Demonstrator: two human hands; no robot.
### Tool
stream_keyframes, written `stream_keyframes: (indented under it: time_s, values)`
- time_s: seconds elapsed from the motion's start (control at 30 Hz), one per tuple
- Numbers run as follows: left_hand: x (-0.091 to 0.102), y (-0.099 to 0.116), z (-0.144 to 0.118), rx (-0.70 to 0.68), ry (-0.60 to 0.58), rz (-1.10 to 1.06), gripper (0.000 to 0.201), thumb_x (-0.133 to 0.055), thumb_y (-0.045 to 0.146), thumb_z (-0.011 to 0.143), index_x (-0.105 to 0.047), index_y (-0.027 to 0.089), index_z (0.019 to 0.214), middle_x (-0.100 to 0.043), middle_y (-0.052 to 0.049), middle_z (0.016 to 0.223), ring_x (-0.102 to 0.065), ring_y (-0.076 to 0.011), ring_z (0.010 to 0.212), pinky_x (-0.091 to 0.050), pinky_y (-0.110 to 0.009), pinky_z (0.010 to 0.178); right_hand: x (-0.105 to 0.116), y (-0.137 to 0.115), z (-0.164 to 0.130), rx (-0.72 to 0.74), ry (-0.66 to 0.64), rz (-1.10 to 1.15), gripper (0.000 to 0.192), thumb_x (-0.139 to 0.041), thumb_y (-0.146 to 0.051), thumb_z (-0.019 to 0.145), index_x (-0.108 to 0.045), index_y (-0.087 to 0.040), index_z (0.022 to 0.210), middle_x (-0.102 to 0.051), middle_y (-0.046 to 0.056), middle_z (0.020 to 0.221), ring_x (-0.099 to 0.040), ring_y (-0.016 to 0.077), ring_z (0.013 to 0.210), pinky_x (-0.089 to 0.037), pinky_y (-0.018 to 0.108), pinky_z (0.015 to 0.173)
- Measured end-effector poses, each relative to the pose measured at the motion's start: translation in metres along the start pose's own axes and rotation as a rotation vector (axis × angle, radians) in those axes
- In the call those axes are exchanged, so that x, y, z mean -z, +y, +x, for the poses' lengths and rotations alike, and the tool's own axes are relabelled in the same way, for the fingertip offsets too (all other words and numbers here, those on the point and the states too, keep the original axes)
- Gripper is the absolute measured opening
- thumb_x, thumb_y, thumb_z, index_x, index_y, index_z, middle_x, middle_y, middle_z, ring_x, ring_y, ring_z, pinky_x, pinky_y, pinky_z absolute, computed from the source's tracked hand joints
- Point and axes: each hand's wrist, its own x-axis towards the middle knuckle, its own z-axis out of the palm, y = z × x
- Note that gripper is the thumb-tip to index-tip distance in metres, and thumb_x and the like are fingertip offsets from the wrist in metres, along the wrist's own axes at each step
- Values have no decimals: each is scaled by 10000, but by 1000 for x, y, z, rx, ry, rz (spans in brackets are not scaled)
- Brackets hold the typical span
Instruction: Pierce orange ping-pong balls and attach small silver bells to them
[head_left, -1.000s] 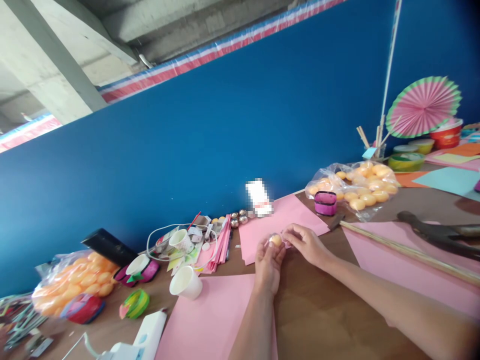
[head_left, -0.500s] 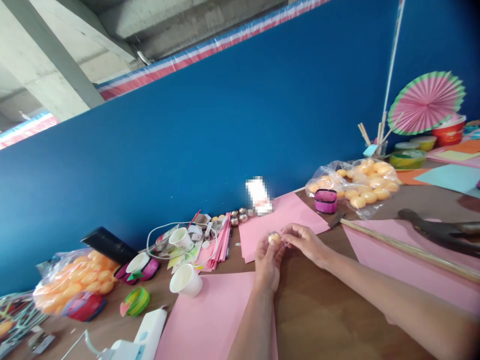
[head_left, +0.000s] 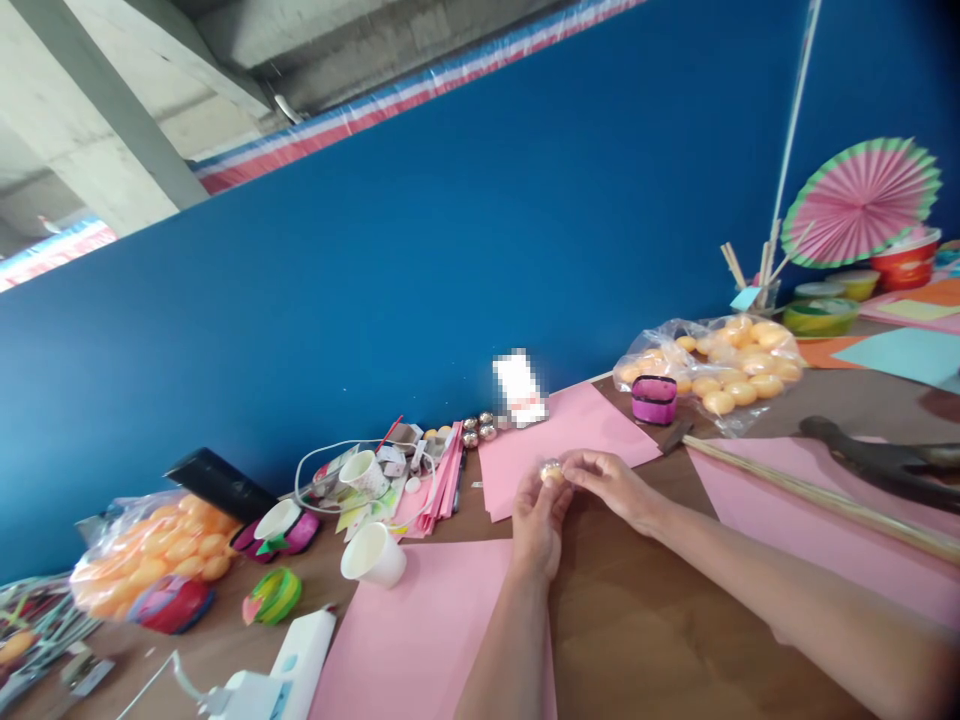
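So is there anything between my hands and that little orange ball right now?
Nothing visible. The left hand holds the small orange ball at its fingertips, and the right hand touches it from the other side, above the pink paper.

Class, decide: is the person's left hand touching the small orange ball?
Touching. The head view shows the left hand pinching the small orange ball at its fingertips.

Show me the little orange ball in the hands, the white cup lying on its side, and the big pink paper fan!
little orange ball (head_left: 553,472), head view, on its top showing between the fingertips.
white cup (head_left: 373,556), head view, on its side wall.
pink paper fan (head_left: 861,203), head view, on the pleated middle.
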Motion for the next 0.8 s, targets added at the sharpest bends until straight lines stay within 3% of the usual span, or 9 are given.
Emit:
stream_keyframes:
  time_s: [0.8]
  values:
    - [-4, 2, -2, -24, 17, 26, 437, -643, 244, 672, -531, 189, 1090, -638, -70, 967, -585, -179, 926, -406, -343, 871, 1, 0, 0, -48, -62, 27, 284, -553, -431, 730, -578, -147, 737, -601, 54, 942, -543, 175, 874, -438, 309, 777]
